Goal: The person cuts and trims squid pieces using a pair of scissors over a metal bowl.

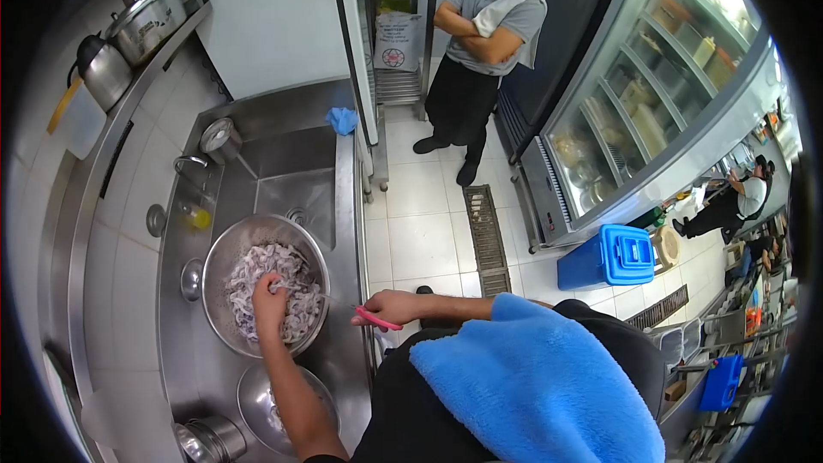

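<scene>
A large steel bowl (221,326) full of pale, greyish sliced pieces (296,279) sits at the sink. My left hand (269,300) is over the pieces, fingers pinched together on one of them. My right hand (386,309) holds pink-handled scissors (380,320) at the counter's front edge, with the blades pointing left toward the bowl. Below the large bowl stands a smaller steel bowl (255,394), partly hidden by my left forearm, with a few pale pieces inside.
The sink basin (296,193) lies beyond the bowl, with a blue cloth (341,121) on its corner. Steel pots (225,437) stand near the wall. A person with folded arms (484,34) stands ahead. A blue bin (604,257) is on the floor by a glass-door fridge (643,86).
</scene>
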Demonstrator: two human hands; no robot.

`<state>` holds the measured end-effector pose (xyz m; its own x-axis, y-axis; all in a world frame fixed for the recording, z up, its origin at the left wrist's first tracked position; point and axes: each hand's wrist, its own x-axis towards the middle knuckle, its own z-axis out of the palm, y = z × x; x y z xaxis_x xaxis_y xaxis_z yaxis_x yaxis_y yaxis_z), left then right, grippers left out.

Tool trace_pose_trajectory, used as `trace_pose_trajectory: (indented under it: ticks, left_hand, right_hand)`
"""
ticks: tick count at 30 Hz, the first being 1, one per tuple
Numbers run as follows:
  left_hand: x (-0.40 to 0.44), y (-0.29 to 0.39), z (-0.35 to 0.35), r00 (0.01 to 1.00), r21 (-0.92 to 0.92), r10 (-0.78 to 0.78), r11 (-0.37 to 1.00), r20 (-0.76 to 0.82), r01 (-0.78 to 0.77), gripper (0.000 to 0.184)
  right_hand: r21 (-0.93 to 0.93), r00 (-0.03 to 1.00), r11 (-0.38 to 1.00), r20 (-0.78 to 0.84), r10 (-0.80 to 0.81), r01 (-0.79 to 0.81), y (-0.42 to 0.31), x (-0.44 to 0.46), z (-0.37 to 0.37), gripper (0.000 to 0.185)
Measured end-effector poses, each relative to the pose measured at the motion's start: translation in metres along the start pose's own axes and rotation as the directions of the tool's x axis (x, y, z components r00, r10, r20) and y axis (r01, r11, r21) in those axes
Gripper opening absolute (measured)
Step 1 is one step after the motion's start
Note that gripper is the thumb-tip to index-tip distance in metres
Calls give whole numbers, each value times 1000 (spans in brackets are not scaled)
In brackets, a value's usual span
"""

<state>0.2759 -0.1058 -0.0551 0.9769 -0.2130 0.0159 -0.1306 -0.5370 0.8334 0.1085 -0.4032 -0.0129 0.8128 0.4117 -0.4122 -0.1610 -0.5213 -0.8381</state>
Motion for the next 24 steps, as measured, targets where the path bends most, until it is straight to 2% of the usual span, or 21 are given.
trace_pose_trajectory:
  ticks: [1, 4, 5, 10, 12, 13, 16, 18, 19, 20, 21, 22, 23, 24]
  left_hand:
    - [-2, -1, -5, 996, -101, -91, 991, 21, 93, 25]
    - [-12, 12, -23, 991, -280, -133, 952, -18, 123, 21]
    - [-14, 15, -31, 993, -212, -107, 973, -47, 95, 19]
    - [-34, 66, -72, 988, -149, -46, 989, -150, 24, 21]
    - [-42, 94, -87, 982, -87, -35, 996, -185, 19, 23]
    - [-44, 99, -97, 978, 11, 11, 1000, -209, -9, 26]
    - [-57, 129, -121, 972, 98, 63, 994, -227, -41, 28]
    - [-66, 148, -134, 937, 234, 233, 957, -260, -173, 30]
    - [-71, 160, -139, 926, 241, 267, 949, -268, -204, 31]
    - [-77, 163, -146, 938, 173, 236, 965, -252, -196, 33]
    - [-89, 182, -153, 922, 241, 282, 945, -265, -220, 33]
    - [-92, 187, -160, 931, 269, 251, 947, -265, -178, 33]
    - [-100, 209, -166, 954, 306, 162, 949, -252, -80, 31]
    - [-101, 210, -170, 943, 276, 194, 954, -269, -118, 31]
  right_hand:
    - [16, 1000, 1000, -1, 8, -8, -3, 0, 4, 80]
    - [119, 999, 992, 29, 25, -28, -2, 3, 23, 77]
    - [146, 999, 989, 39, 17, -23, -2, 3, 28, 77]
    - [347, 994, 938, 92, -52, 17, -3, -2, 54, 80]
    - [336, 982, 941, 167, -87, 26, 0, 3, 58, 82]
    - [333, 973, 942, 205, -103, 30, -3, 4, 60, 84]
    - [403, 966, 912, 198, -168, 76, -22, -2, 66, 84]
    - [456, 951, 885, 225, -211, 88, -49, -15, 60, 79]
    - [483, 942, 873, 259, -213, 65, -57, -19, 59, 78]
    - [529, 907, 833, 254, -336, 161, -48, -6, 70, 78]
    - [495, 889, 853, 300, -346, 165, -52, -3, 74, 80]
    - [542, 868, 837, 377, -322, 75, -57, 1, 75, 80]
    - [590, 854, 799, 351, -384, 116, -69, -4, 76, 88]
    - [608, 841, 785, 358, -406, 119, -80, -10, 79, 89]
